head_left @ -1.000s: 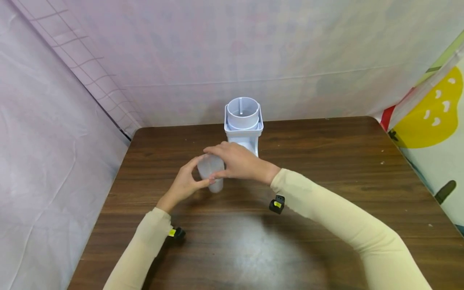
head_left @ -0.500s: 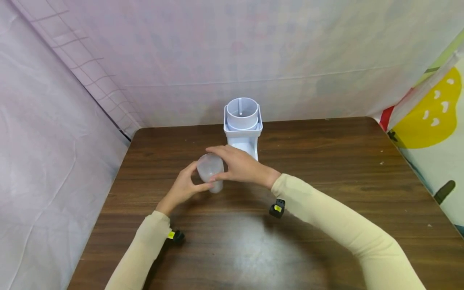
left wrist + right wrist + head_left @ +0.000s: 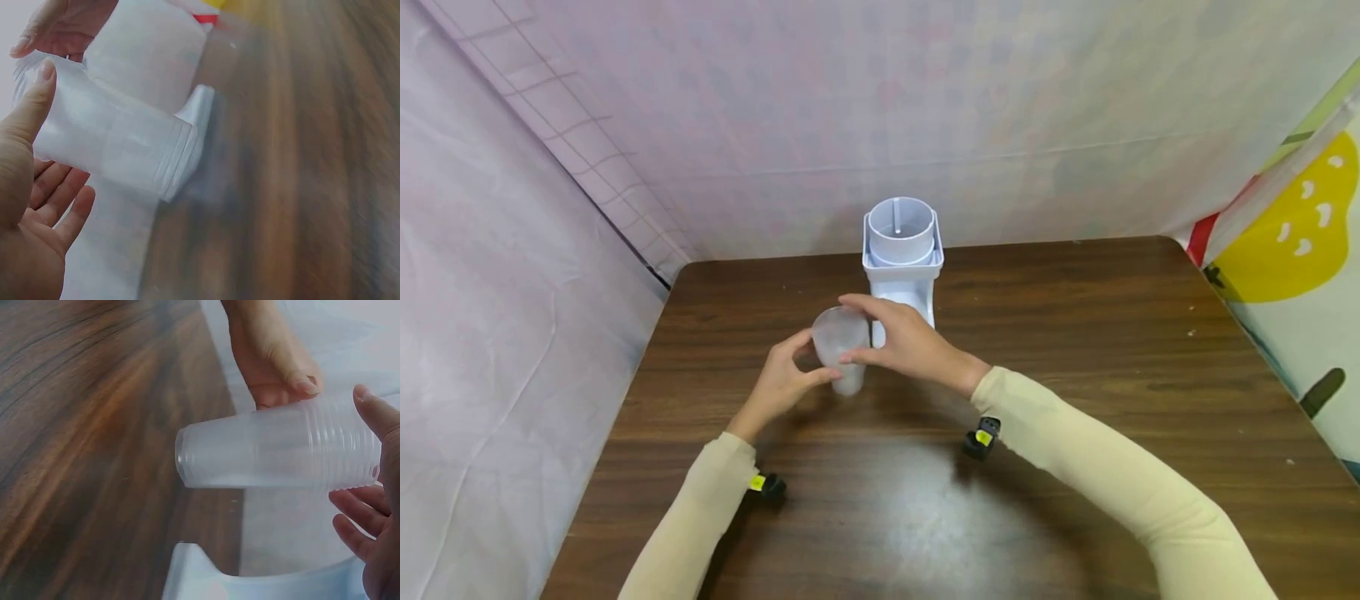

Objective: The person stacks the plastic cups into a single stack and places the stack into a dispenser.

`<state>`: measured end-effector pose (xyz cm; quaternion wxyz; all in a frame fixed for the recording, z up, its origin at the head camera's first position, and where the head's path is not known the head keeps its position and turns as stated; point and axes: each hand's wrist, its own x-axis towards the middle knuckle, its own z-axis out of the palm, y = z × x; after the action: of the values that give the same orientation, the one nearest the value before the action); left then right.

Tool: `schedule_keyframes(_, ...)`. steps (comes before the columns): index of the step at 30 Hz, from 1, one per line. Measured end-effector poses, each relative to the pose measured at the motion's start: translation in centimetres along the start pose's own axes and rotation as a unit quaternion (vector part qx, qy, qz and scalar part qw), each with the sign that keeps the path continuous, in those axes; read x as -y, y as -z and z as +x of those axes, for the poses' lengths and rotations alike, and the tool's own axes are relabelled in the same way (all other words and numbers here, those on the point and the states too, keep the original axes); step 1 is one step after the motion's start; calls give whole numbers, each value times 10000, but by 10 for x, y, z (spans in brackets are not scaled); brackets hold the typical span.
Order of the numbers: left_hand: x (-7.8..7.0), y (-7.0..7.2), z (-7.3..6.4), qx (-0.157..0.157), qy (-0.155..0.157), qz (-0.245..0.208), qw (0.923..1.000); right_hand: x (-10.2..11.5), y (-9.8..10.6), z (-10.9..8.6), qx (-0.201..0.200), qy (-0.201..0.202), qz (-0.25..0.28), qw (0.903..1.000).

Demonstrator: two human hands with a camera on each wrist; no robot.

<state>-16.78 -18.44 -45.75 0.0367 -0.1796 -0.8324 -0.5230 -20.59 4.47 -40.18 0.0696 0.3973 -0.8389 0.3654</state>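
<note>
A stack of nested translucent plastic cups (image 3: pixel 841 335) stands mouth up in the head view, held between both hands just in front of a white plastic fitting. My left hand (image 3: pixel 781 385) grips its left side, with the thumb toward me. From the right, my right hand (image 3: pixel 913 340) curves round the upper part, thumb at the front and fingers behind the rim. Several close rims show on the cups (image 3: pixel 275 450) in the right wrist view. The left wrist view has the left thumb (image 3: pixel 34 103) against the stack's side.
The white fitting (image 3: pixel 904 250), with a round open collar on top, stands near the back edge of the brown wooden table (image 3: pixel 1075 333). Behind it hangs a pale curtain (image 3: pixel 1000 125). Yellow-printed fabric (image 3: pixel 1292 225) hangs at the right.
The cup stack has shifted slightly right and away from me. My right hand has moved a little to the right, and its grip stays near the rim.
</note>
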Motion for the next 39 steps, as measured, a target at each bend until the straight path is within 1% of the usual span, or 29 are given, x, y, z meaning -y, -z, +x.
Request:
schedule_keyframes(5, -24, 1, 11, -189, -370, -67, 9991, 13, 23, 0, -283, -47, 66, 9996)
schedule_keyframes(9, -49, 4, 21, -228, -540, -423, 9974, 27, 47, 3, -564, -79, 127, 9983)
schedule_keyframes(14, -84, 10, 37, -325, -750, -823, 9933, 45, 82, 11, -876, 106, 17, 9961)
schedule_keyframes(17, -105, 13, 48, -428, -878, -967, 9905, 52, 103, 16, -985, 157, -23, 9950)
schedule_keyframes(21, -130, 16, 67, -547, -1058, -1068, 9871, 59, 130, 25, -1134, 87, 5, 9935)
schedule_keyframes(24, -146, 18, 83, -543, -1122, -1062, 9865, 62, 148, 30, -1253, 39, -43, 9921)
schedule_keyframes(27, -161, 19, 99, -458, -1136, -1029, 9871, 64, 164, 36, -1403, -7, -30, 9901)
schedule_keyframes(30, -173, 20, 115, -394, -1133, -945, 9883, 63, 177, 43, -1576, 14, -93, 9875)
schedule_keyframes(33, -181, 22, 130, -419, -1085, -805, 9899, 58, 188, 51, -1697, 41, -244, 9852)
schedule_keyframes(36, -184, 23, 143, -488, -993, -557, 9923, 51, 194, 58, -1765, 1, -330, 9838)
schedule_keyframes(39, -182, 21, 155, -568, -929, -319, 9935, 42, 197, 63, -1798, -110, -356, 9830)
